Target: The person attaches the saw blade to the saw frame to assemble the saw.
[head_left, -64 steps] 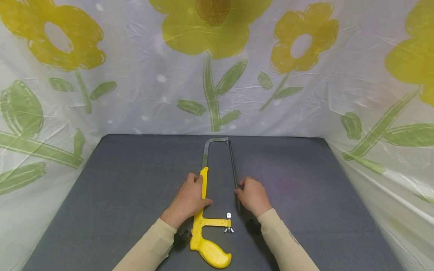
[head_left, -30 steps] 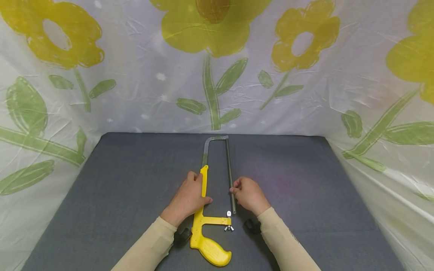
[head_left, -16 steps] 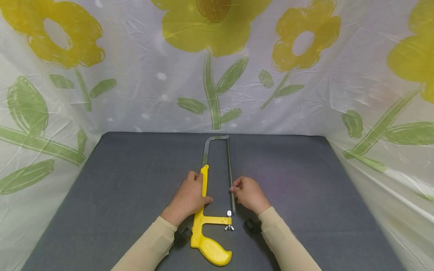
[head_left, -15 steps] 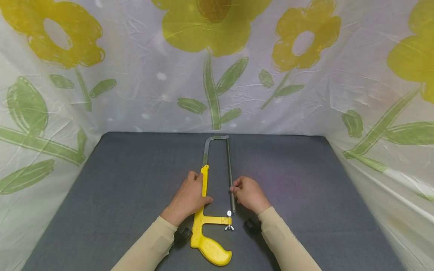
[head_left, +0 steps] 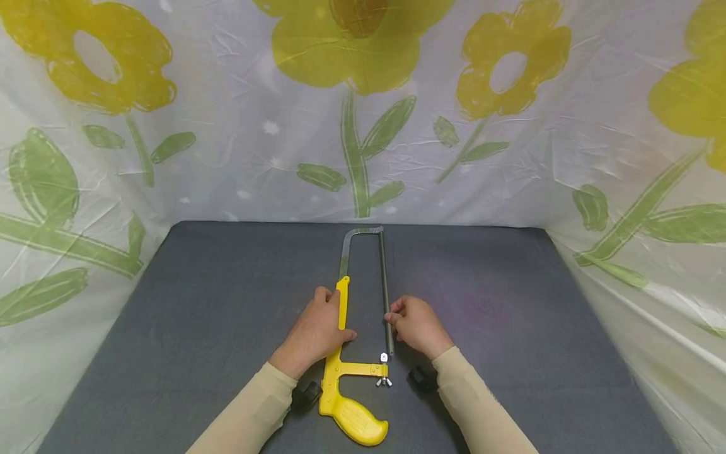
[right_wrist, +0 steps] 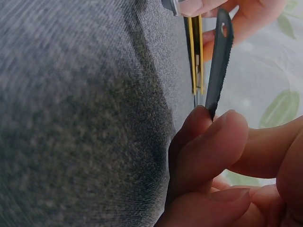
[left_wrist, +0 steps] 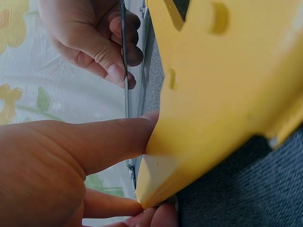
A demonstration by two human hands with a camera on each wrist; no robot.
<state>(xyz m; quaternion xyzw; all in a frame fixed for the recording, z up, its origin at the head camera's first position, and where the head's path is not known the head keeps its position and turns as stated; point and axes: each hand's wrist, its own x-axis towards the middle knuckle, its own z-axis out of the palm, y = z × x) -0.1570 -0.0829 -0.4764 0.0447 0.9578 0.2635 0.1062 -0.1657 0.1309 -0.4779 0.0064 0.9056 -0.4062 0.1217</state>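
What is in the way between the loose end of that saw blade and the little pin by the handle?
Nothing visible. The right hand pinches the blade, whose free end hangs just above the pin on the yellow saw frame, with only bare grey mat around. The left hand holds the frame off to the side.

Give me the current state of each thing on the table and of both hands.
Saw frame: flat on the mat, pressed down by the left hand.
Blade: far end at the frame tip, near end free, short of the pin.
Wing nut: on the frame's near arm, untouched.
Left hand: grips the yellow frame.
Right hand: fingers pinch the blade.
Mat: flat, grey.
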